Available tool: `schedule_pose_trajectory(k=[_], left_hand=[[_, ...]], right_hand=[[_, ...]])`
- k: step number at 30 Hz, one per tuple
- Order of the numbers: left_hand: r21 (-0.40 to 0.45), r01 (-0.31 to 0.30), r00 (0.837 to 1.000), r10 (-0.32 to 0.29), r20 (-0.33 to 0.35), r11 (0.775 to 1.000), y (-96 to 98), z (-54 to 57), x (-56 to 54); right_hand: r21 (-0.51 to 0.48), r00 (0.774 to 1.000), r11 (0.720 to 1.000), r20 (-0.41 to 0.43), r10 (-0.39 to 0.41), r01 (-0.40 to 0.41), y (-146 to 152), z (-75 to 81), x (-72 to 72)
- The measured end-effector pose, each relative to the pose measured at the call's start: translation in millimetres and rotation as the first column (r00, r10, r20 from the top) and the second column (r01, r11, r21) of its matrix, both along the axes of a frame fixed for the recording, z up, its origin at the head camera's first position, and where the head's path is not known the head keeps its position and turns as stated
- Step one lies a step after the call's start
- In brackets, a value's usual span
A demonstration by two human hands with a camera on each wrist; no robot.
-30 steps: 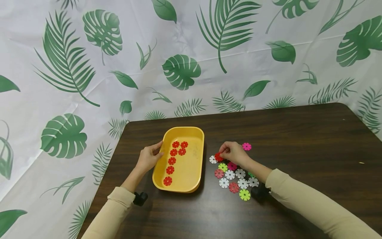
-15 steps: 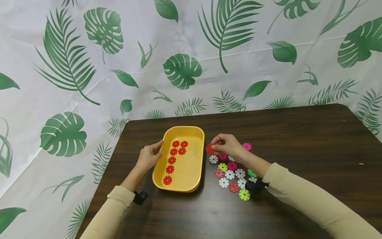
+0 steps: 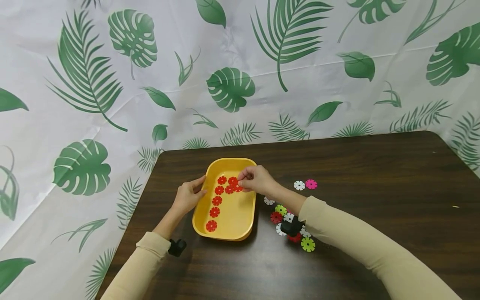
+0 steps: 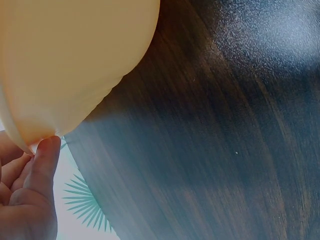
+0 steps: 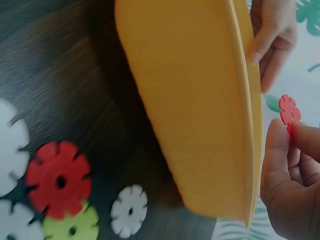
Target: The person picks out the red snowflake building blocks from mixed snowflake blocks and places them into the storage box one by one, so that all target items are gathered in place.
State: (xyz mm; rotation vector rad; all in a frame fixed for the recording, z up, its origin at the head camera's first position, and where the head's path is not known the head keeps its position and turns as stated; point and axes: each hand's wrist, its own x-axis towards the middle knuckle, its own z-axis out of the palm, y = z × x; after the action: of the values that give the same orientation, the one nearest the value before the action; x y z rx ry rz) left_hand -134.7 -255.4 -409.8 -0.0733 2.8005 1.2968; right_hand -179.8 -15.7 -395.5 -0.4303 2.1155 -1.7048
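A yellow tray stands on the dark table, with red slotted snowflake discs inside in a line down its left side and a short row near the top. My left hand grips the tray's left rim; in the left wrist view its fingertip lies against the tray's edge. Over the tray's upper right part, my right hand pinches a red snowflake disc between thumb and finger. The head view shows that disc partly covered by the fingers, close to the short row.
Right of the tray lie loose discs: a white disc, a pink disc, a lime disc and a red disc. The right forearm and its black wrist camera hide part of this pile. A leaf-patterned cloth hangs behind the table.
My right hand has carried a red snowflake disc left from the pile, over the tray's right rim, to the upper part of the tray. The left hand has kept its place on the rim.
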Motion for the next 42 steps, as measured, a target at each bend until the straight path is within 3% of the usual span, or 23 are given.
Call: schedule_pose_trajectory(k=[8, 19, 28, 42], left_hand=[[-0.011, 0.003, 1.0, -0.004, -0.007, 1.0, -0.2, -0.1, -1.8], [-0.017, 0.015, 1.0, -0.016, -0.021, 1.0, -0.3, -0.9, -1.8], [-0.009, 0.014, 1.0, -0.014, -0.015, 1.0, -0.1, -1.0, -1.9], [0.006, 0.007, 1.0, -0.007, -0.005, 1.0, -3.4, -0.1, -0.3]], right_hand=[[0.113, 0.998, 0.993, -0.05, 0.04, -0.034, -30, -6.4, -6.1], [0.316, 0.997, 0.949, -0.067, 0.043, -0.02, -54, -20.8, -5.7], [0.387, 0.999, 0.922, -0.031, 0.022, -0.009, -61, -28.8, -3.8], [0.481, 0.996, 0.876, -0.094, 0.009, 0.037, -68, -32.5, -6.8]])
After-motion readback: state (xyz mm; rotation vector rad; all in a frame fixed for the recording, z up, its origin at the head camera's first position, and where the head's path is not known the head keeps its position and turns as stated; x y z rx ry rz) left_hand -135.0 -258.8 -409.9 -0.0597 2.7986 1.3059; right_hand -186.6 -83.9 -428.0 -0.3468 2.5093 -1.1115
